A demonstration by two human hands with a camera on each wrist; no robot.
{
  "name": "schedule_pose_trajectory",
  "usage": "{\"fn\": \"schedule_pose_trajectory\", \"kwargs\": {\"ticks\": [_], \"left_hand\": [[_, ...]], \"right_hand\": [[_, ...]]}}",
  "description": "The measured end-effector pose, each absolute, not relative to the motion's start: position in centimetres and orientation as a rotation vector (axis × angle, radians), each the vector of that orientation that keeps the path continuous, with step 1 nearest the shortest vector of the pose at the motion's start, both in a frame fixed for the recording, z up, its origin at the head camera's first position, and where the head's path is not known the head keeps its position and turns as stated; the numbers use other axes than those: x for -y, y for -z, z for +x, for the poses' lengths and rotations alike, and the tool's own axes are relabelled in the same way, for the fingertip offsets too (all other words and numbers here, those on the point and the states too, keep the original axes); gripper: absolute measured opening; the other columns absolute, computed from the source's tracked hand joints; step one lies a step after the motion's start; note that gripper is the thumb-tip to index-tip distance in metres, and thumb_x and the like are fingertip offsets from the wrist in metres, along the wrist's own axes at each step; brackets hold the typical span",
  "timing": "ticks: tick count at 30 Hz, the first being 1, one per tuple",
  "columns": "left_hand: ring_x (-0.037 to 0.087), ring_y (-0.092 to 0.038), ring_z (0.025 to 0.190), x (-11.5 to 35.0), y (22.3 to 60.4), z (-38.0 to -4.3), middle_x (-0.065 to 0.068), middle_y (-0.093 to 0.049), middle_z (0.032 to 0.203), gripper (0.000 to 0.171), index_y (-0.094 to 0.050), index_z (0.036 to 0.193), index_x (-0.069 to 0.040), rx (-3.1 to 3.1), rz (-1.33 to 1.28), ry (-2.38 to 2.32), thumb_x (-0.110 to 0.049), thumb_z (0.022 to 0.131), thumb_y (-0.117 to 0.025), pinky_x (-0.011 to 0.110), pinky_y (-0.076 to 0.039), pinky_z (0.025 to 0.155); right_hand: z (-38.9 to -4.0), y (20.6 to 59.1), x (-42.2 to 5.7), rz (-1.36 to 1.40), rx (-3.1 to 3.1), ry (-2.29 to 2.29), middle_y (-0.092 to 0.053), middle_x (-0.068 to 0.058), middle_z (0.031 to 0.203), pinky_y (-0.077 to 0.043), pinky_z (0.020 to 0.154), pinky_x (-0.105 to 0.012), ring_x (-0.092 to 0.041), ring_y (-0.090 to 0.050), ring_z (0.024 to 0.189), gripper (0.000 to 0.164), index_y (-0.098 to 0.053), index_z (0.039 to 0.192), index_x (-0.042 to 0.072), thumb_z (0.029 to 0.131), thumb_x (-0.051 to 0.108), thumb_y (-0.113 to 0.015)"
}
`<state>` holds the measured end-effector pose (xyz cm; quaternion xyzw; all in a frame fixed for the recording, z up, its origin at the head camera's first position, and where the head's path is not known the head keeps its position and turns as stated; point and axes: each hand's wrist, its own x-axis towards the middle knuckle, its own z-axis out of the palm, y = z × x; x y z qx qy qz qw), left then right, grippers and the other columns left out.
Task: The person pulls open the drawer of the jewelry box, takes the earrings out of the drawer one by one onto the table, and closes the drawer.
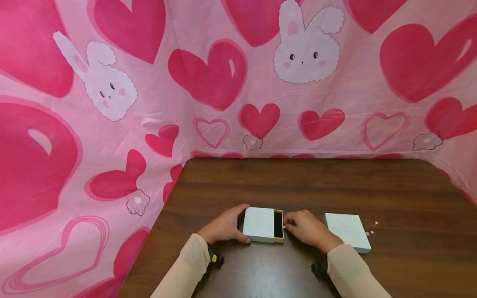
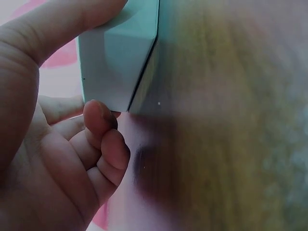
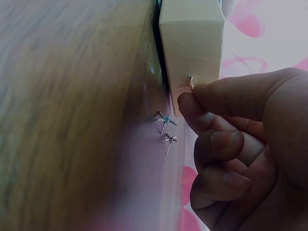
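A pale mint box (image 1: pixel 258 223) lies on the table with its drawer (image 1: pixel 278 226) slid partly out to the right, showing a black lining. My left hand (image 1: pixel 227 224) grips the sleeve at its left end, thumb on the near side and fingers on the far side. Between thumb and forefinger, my right hand (image 1: pixel 306 228) pinches a small pull tab (image 3: pixel 191 82) on the drawer's cream end. Two star-shaped studs (image 3: pixel 166 119) lie near that end in the right wrist view; the head view does not show them.
A second pale mint box (image 1: pixel 347 231), closed, lies to the right of my right hand. Beside it are two small pinkish beaded pieces (image 1: pixel 376 223). The brown table (image 1: pixel 298 178) meets a pink heart-and-rabbit cloth (image 1: pixel 231 136) at its back and left edges.
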<state>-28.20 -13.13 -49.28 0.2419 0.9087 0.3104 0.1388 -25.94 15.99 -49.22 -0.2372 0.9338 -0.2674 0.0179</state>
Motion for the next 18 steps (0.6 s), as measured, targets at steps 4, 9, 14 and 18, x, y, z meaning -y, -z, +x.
{"fn": "schedule_pose_trajectory", "kwargs": {"ticks": [4,9,14,18], "left_hand": [[0.015,-0.047,0.118,13.01,49.36,-28.23,-0.002,-0.048,0.136,0.104,-0.036,0.147,-0.013,-2.637,0.708,-0.885,-0.039,0.063,-0.092,0.042,-0.037,0.104],[0.015,-0.047,0.119,12.89,49.37,-28.2,-0.001,-0.047,0.138,0.106,-0.036,0.148,-0.013,-2.647,0.71,-0.873,-0.041,0.062,-0.091,0.043,-0.037,0.104],[0.015,-0.046,0.121,12.69,49.19,-28.09,-0.002,-0.046,0.139,0.105,-0.036,0.148,-0.015,-2.65,0.702,-0.862,-0.043,0.063,-0.091,0.043,-0.035,0.105],[0.015,-0.046,0.121,12.59,49.33,-28.15,-0.001,-0.046,0.139,0.105,-0.036,0.147,-0.015,-2.658,0.711,-0.855,-0.043,0.063,-0.091,0.042,-0.035,0.105]], "right_hand": [[-25.94,49.18,-16.02,-0.734,-2.897,0.833,-0.061,0.014,0.082,-0.048,0.07,-0.033,-0.006,-0.054,0.074,0.005,-0.071,0.092,0.015,0.091,0.012,-0.067],[-25.95,49.17,-16.05,-0.737,-2.909,0.825,-0.061,0.014,0.082,-0.048,0.069,-0.033,-0.006,-0.054,0.074,0.004,-0.07,0.09,0.015,0.092,0.013,-0.067],[-26.04,49.17,-16.1,-0.737,-2.918,0.821,-0.061,0.014,0.08,-0.048,0.069,-0.033,-0.006,-0.054,0.073,0.007,-0.07,0.088,0.017,0.091,0.012,-0.067],[-26.11,49.18,-16.11,-0.741,-2.924,0.823,-0.06,0.015,0.08,-0.048,0.069,-0.033,-0.006,-0.054,0.072,0.009,-0.069,0.087,0.019,0.089,0.01,-0.069]]}}
